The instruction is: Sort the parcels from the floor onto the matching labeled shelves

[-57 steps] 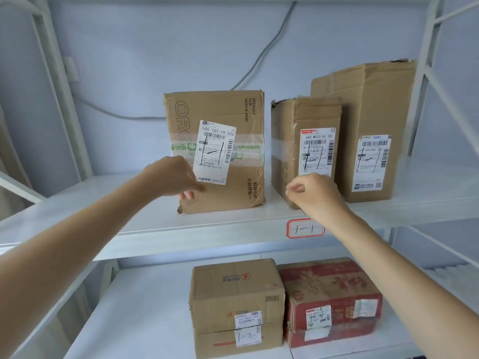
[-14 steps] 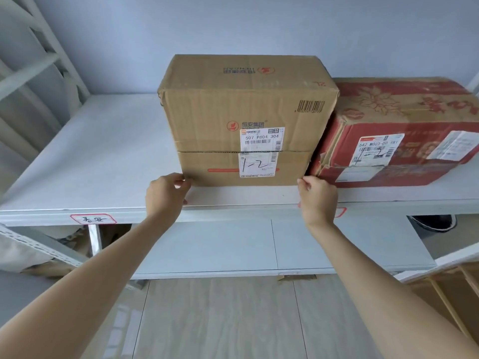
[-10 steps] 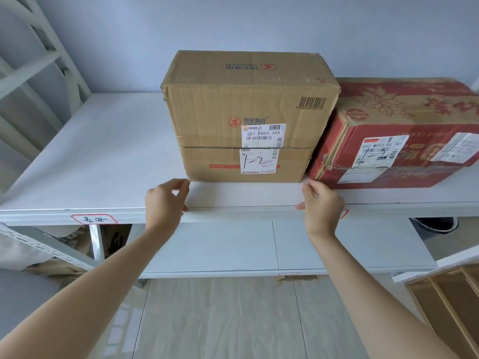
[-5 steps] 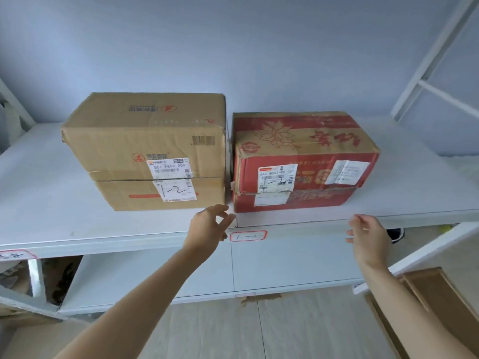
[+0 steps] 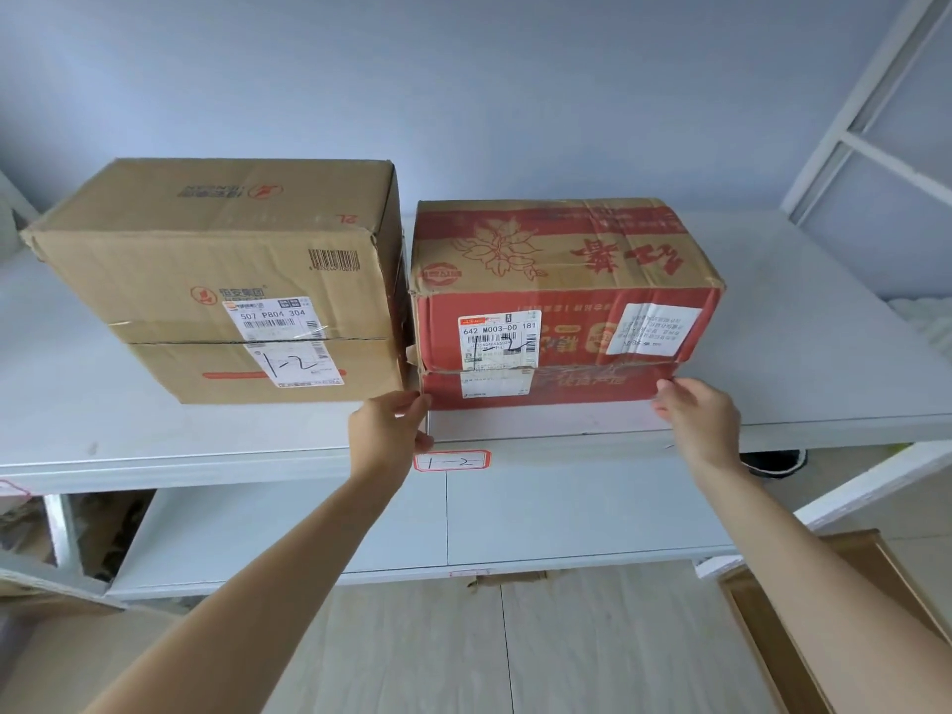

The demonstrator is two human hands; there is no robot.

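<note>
Two parcels stand side by side on the white shelf. The brown carton on the left carries a sticker with "1-2" written on it. To its right sits the red carton, also marked "1-2". My left hand touches the red carton's lower front left corner with its fingertips. At the lower front right corner my right hand rests its fingertips against the box. Neither hand wraps around the carton. A red-bordered tag reading "1-2" is stuck on the shelf's front edge below the red carton.
A lower white shelf runs beneath. Pale floor tiles lie below it. An open cardboard box stands on the floor at the lower right. White frame struts rise at the right. Another tag shows at the left edge.
Both hands left the brown carton and shifted right to the red carton's front bottom corners. The view followed to the right and came closer.
</note>
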